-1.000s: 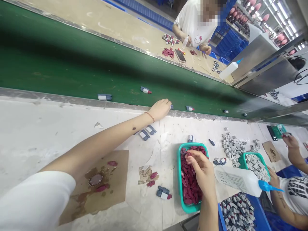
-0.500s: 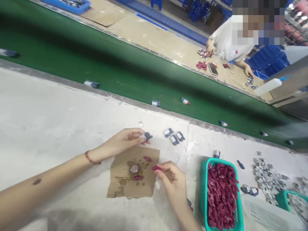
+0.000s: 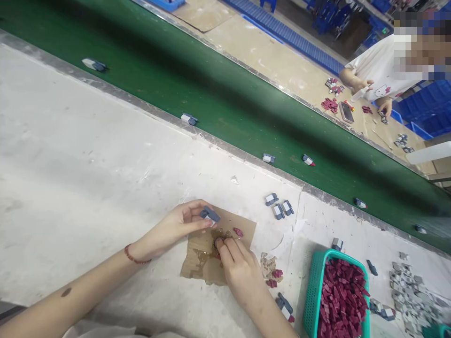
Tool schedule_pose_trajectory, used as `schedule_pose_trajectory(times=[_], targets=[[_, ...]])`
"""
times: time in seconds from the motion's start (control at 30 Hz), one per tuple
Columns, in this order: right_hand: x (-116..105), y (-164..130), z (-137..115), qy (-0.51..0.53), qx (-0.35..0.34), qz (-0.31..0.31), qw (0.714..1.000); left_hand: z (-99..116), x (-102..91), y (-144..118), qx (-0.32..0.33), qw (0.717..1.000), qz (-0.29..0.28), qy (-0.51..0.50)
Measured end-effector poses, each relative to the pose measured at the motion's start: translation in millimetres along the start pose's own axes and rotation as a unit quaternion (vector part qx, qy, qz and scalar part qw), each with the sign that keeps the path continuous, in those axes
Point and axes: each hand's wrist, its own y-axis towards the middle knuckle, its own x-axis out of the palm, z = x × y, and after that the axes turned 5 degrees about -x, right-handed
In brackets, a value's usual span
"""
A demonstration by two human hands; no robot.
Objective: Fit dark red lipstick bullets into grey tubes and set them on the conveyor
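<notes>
Near the bench's front edge, the right hand (image 3: 237,267) presses a red piece into the sticky cap (image 3: 217,242) on the cardboard (image 3: 197,263); glue could smear its fingers. The left hand (image 3: 179,225) pinches a grey clip (image 3: 210,215) just above the cardboard; it might slip. No writing is legible.

Bright, even overhead light; soft short shadows under hands. Dark shadow band along green belt (image 3: 218,94). Wide-angle bending at frame edges. Slight motion blur; far bench soft.
</notes>
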Motion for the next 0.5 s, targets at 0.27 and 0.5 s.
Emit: schedule_pose_trajectory(times=[0.27,0.5], targets=[[-2.3,4.4,-4.7,-0.026,0.004,-0.003,1.0,-0.7,-3.1,-1.2,0.014,1.0,-0.016,-0.022],[0.3,4.1,-5.5,0.004,0.029,-0.009,1.0,-3.9,-3.4,-2.1,0.015,0.998,-0.02,0.056]])
